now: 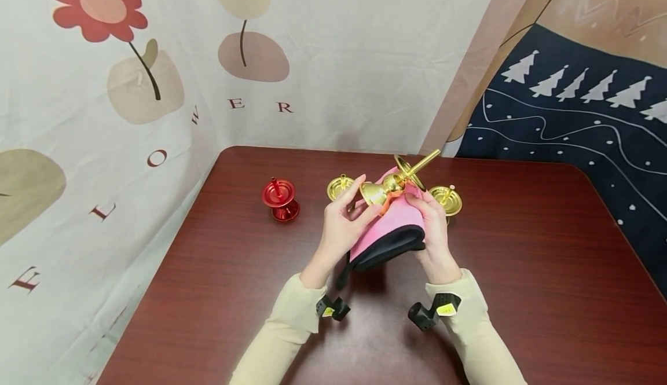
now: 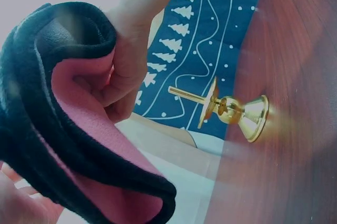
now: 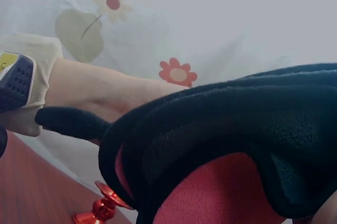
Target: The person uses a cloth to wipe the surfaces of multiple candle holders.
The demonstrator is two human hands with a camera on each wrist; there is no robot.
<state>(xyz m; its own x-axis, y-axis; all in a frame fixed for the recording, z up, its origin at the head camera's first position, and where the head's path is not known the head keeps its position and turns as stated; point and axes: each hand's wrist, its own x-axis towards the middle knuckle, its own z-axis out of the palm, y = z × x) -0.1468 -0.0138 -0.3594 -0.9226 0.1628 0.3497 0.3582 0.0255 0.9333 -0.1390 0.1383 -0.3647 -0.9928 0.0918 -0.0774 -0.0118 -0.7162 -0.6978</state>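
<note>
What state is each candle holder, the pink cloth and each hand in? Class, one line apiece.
Held gold candle holder: tilted, against the cloth, no candle
Red candle holder: upright on the table, no candle
Left gold candle holder: spike up, partly hidden
Right gold candle holder: upright on the table, no candle
Pink cloth: held, bent
Left hand: holding the tilted holder's base
Right hand: gripping the cloth

1. The left arm and right arm, both pale-sleeved, reach forward from the lower edge of the head view and lean inward.
2. The left wrist and right wrist show bare beyond the cuffs.
3. The left hand pinches, thumb opposite forefinger.
4. The right hand grips, thumb angled toward the left.
5. The hands are near each other.
</note>
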